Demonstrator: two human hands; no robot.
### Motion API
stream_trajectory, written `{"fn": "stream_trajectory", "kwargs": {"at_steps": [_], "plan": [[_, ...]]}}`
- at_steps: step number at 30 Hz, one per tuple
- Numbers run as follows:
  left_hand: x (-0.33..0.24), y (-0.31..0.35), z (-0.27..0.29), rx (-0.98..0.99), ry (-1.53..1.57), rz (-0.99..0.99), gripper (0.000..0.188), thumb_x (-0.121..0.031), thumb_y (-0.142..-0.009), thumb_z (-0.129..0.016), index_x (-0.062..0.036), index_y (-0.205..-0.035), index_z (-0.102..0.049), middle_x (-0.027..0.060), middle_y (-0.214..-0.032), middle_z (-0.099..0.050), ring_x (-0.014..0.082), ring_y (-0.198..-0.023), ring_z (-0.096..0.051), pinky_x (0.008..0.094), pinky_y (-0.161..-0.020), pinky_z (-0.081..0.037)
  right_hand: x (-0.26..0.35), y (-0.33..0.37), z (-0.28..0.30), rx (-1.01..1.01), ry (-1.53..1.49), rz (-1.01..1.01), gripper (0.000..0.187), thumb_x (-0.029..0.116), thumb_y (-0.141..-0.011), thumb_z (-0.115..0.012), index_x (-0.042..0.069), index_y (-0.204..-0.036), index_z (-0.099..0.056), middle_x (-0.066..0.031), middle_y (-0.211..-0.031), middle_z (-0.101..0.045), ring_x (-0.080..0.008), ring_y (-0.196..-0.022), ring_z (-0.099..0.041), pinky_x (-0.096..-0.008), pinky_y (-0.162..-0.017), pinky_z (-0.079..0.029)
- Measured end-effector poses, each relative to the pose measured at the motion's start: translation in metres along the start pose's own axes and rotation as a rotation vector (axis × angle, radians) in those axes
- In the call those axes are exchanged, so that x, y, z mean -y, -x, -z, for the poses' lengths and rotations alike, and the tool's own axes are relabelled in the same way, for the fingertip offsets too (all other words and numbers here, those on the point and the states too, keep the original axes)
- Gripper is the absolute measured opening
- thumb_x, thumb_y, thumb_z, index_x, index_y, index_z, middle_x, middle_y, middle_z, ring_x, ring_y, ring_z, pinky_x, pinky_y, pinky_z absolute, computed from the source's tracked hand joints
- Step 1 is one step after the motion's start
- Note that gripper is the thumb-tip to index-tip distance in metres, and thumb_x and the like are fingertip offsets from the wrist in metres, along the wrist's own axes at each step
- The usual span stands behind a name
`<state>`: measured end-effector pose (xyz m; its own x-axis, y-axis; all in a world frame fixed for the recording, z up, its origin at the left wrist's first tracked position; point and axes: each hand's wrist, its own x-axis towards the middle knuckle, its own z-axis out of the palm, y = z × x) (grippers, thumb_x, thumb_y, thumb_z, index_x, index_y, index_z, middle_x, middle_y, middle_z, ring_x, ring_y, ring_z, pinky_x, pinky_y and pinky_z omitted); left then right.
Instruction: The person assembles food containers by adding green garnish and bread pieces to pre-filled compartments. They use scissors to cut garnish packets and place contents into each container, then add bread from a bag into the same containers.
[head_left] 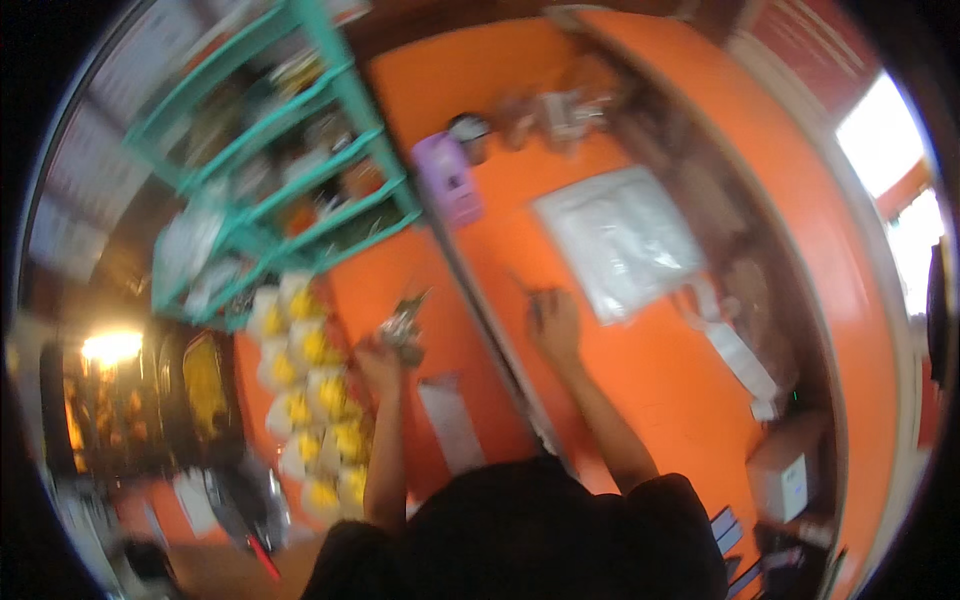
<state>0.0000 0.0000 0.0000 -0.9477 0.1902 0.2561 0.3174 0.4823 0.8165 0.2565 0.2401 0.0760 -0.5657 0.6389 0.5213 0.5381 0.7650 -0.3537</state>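
Note:
My left hand [378, 362] is closed on a small crumpled clear plastic bag [403, 328] with something greenish-brown inside. It is over the left part of the orange table, close to rows of white items with yellow tops [315, 390]. My right hand [556, 322], across the dark seam in the table, is closed around a thin tool with a dark handle [536, 306]. Motion blur hides that tool's exact kind. Between my forearms lies a white paper strip [450, 420].
A teal shelf rack [290, 195] full of packets stands at the far left. Farther back are a purple box [449, 180] and a dark-lidded jar [468, 130]. Flat clear plastic bags [620, 240] lie right of my right hand, near a white strip [740, 360] and a pale box [780, 480].

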Motion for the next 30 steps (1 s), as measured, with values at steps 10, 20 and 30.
{"fn": "stream_trajectory", "kwargs": {"at_steps": [10, 20, 30], "plan": [[-0.036, 0.066, 0.047, 0.155, -0.179, -0.027, 0.064, -0.02, -0.082, -0.069, 0.0027, -0.135, -0.04, 0.0299, -0.121, -0.05, 0.0451, -0.114, -0.046, 0.0516, -0.1, -0.036, 0.099, 0.002, -0.013, 0.168, -0.314, 0.237, 0.025, 0.017, -0.085, -0.066, 0.007, -0.108, -0.066, -0.0167, -0.112, -0.058, -0.0375, -0.105, -0.055, -0.0498, -0.085, -0.043], [-0.022, 0.123, 0.054, 0.226, -0.23, 0.127, 0.083, -0.024, -0.075, -0.074, -0.0035, -0.145, -0.034, 0.0236, -0.13, -0.041, 0.0441, -0.121, -0.039, 0.0546, -0.101, -0.034, 0.182, 0.023, -0.127, 0.46, -0.44, 0.311, 0.042, 0.025, -0.078, -0.078, 0.008, -0.114, -0.062, -0.0167, -0.113, -0.06, -0.038, -0.109, -0.057, -0.0489, -0.087, -0.049], [-0.011, 0.147, 0.076, 0.24, -0.401, 0.084, 0.055, -0.021, -0.077, -0.076, 0.0, -0.123, -0.054, 0.0193, -0.103, -0.053, 0.0392, -0.106, -0.053, 0.0452, -0.091, -0.045, 0.148, 0.002, -0.051, 0.606, -0.939, -0.153, 0.018, 0.014, -0.092, -0.066, 0.005, -0.107, -0.064, -0.0077, -0.086, -0.069, -0.017, -0.082, -0.066, -0.0311, -0.073, -0.05]]}}
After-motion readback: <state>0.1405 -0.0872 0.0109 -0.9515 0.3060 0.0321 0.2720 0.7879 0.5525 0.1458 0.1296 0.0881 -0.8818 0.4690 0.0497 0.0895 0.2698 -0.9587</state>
